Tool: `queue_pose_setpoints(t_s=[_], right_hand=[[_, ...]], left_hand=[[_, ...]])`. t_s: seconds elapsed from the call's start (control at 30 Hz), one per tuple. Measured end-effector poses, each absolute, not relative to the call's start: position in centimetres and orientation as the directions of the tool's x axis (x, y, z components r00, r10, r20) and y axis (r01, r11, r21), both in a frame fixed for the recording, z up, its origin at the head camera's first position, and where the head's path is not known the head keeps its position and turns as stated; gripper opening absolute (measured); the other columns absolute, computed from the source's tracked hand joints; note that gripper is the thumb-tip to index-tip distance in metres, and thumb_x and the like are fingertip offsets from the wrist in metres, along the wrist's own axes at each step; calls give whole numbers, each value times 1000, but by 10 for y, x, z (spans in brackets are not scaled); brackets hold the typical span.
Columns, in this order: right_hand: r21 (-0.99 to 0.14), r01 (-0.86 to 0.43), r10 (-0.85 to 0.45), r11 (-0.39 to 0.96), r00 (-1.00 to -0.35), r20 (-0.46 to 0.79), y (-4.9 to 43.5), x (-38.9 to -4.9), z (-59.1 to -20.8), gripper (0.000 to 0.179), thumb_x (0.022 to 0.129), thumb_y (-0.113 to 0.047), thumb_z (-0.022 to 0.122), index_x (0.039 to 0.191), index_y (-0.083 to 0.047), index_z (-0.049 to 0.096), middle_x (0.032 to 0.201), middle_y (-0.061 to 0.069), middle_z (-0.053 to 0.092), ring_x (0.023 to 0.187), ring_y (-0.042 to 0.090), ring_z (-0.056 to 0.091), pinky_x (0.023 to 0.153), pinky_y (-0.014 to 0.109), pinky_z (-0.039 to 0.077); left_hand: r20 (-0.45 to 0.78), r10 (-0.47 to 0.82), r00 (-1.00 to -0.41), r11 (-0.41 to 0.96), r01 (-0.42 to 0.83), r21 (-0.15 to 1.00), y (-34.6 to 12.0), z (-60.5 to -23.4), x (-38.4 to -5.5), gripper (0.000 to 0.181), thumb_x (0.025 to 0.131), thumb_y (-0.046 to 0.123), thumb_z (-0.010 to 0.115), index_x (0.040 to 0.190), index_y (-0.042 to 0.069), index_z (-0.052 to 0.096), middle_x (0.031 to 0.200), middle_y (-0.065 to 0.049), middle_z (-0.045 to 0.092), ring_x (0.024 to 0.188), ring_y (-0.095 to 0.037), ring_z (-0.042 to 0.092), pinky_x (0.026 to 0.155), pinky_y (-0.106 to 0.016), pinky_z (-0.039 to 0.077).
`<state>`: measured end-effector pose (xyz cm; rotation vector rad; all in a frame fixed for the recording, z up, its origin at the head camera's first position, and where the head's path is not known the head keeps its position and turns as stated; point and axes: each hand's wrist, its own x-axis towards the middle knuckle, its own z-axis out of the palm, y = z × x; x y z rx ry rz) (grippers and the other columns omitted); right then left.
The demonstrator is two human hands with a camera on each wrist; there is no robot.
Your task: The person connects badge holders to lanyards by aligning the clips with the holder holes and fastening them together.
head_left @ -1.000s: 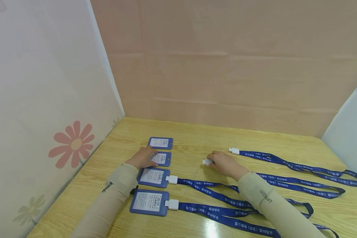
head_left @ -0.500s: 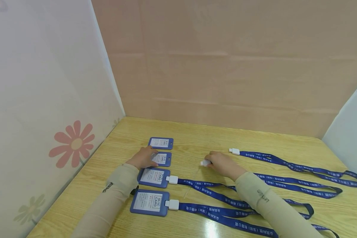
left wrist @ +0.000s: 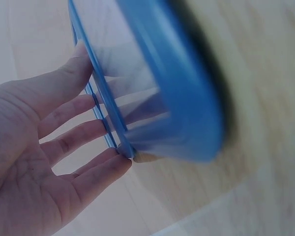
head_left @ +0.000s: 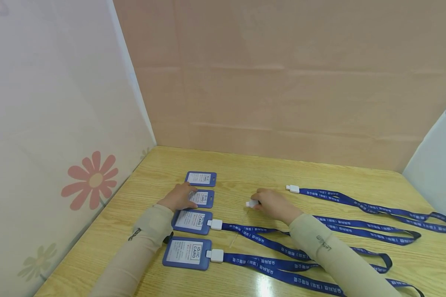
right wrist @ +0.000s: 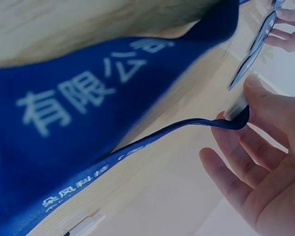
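Note:
My left hand (head_left: 177, 197) is over the left end of a blue ID card holder (head_left: 206, 199), the second from the back in a column on the table. Thumb and fingers grip its edges, as the left wrist view shows around the holder's frame (left wrist: 196, 98). My right hand (head_left: 273, 203) pinches the white plastic clip (head_left: 251, 203) of a blue lanyard (head_left: 368, 229). The clip's narrow end points left at the gripped holder, a short gap away. In the right wrist view, the lanyard's strap (right wrist: 187, 121) runs from the clip (right wrist: 236, 105) between thumb and fingers.
Behind lies another card holder (head_left: 201, 178), with a lanyard clip (head_left: 292, 188) apart at its right. Nearer me, two card holders, one mid-column (head_left: 191, 221) and one in front (head_left: 186, 253), have lanyards joined to them. A fabric wall (head_left: 67, 103) borders the table (head_left: 241, 169) at left.
My right hand has moved left with the white clip, closer to the gripped card holder, and its lanyard trails after it. The left hand has stayed in place.

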<state>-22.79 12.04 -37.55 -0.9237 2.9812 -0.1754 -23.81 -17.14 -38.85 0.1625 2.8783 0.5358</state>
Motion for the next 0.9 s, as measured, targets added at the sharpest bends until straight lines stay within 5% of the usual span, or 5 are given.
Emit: queue_pose_setpoints(t_s=[0.9], right_hand=[[-124, -569, -572, 813, -820, 8, 107, -230, -375, 23, 85, -16, 67, 106, -6, 68, 89, 5, 65, 76, 14, 59, 71, 31, 54]], left_hand=[[-188, 140, -972, 928, 62, 368, -171, -389, -238, 55, 78, 22, 75, 128, 9, 56, 139, -18, 46, 130, -39, 40, 106, -57, 35]])
